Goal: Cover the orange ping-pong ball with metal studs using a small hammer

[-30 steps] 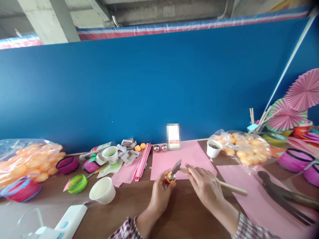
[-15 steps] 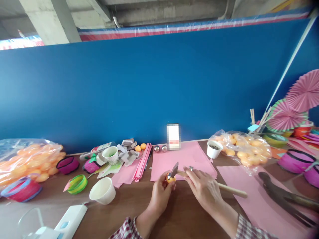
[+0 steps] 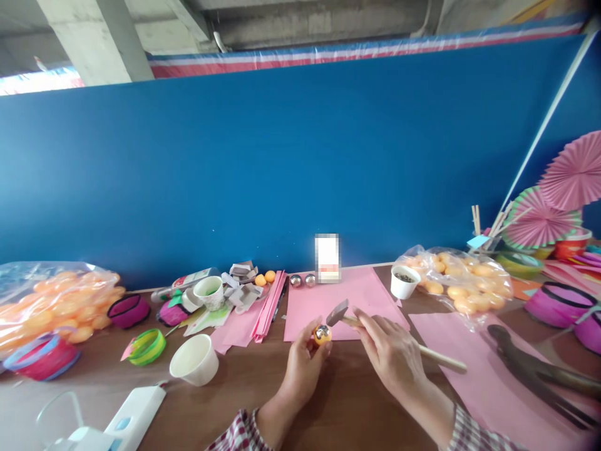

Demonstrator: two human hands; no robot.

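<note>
My left hand is closed around an orange ball, which looks like a ping-pong ball with shiny metal covering part of its top. My right hand grips a small hammer by its pale wooden handle. The dark grey hammer head is just above and right of the ball, apart from it. Behind my hands, pink paper lies flat on the brown table, and two silvery balls sit at its back left corner.
A white cup of small dark bits stands back right, beside a bag of orange balls. An empty white cup and a power strip are at left. A dark curved tool lies right. A blue partition rises behind.
My right hand has shifted slightly right, taking the hammer head from over the ball to above its right side. The ball's shiny top now shows more fully. My left hand has barely moved.
</note>
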